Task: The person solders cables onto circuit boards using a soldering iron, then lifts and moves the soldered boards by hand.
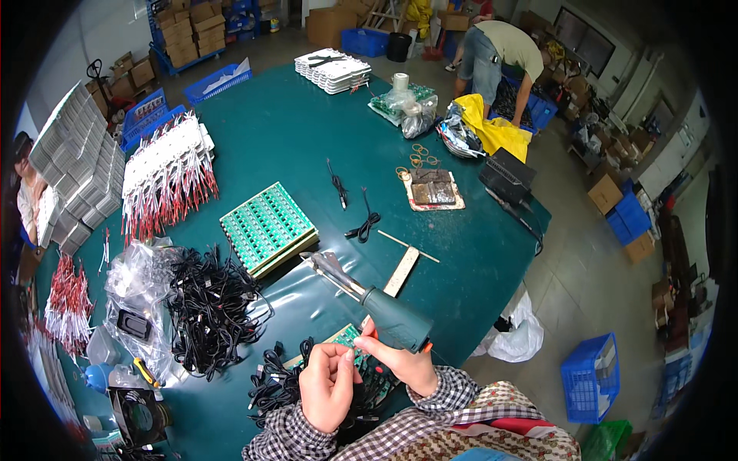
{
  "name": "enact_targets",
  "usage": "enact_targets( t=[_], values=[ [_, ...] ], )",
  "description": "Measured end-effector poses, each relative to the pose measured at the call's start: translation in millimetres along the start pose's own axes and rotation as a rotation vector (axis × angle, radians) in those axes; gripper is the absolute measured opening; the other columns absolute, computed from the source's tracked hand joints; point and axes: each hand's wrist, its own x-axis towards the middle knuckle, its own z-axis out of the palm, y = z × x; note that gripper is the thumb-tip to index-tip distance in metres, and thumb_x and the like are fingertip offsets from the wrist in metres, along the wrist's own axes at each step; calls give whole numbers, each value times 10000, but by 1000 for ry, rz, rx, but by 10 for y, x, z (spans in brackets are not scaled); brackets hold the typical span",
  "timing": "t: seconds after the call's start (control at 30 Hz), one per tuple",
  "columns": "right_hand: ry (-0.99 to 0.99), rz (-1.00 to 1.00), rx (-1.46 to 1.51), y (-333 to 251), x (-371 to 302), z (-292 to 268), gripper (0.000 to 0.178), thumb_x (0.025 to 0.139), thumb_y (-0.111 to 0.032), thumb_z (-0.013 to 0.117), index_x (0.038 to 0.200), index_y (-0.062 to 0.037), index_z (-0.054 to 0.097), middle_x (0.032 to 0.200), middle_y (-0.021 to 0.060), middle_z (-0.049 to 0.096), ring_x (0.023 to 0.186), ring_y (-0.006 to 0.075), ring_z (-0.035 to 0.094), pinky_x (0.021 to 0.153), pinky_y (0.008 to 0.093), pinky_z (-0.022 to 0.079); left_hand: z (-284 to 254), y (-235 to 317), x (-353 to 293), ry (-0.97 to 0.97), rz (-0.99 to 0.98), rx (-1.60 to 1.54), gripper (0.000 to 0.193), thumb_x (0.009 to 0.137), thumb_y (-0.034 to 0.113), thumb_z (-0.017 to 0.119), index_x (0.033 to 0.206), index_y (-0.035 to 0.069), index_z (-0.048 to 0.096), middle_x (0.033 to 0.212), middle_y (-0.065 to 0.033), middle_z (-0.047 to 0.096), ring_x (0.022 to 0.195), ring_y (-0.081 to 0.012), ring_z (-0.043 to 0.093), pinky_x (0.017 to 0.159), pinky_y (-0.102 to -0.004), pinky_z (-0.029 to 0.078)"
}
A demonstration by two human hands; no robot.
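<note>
My right hand (411, 367) is closed around the handle of a dark green soldering gun (396, 321), whose metal tip points up and to the left over the table. Close beside it, my left hand (326, 388) is pinched, with thumb and fingertips together; whatever is between them is too small to make out. Beneath both hands lies a green circuit board panel (344, 335), partly covered by my hands. Black cables (275, 378) are bunched at its left side. Ahead of the gun's tip sits a stack of green circuit board panels (269, 224).
A heap of black cables (211, 311) lies left, near clear plastic bags (142, 276) and white parts with red-and-white wires (167, 169). Two loose cables, a wooden strip (401, 271) and a soldering station (507, 175) are farther off. Another person (503, 54) bends over beyond the table.
</note>
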Motion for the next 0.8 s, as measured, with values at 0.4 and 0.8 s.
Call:
enact_targets(
  t=[0.4,0.8],
  values=[
    [26,-31,-72,8,-27,55,122,821,-20,689,899,-2,596,813,26,607,744,83,582,660,226,483,-4,-80,39,44,-42,-92,107,941,55,539,956,-26,471,642,5,511,509,-20,444,441,-181,334],
    [25,50,47,206,75,-13,126,814,-28,712,906,11,635,815,32,653,734,67,605,621,211,494,20,-242,126,53,-105,-217,164,963,170,519,956,10,485,566,-22,509,365,-51,377,323,-184,288]
  ],
)
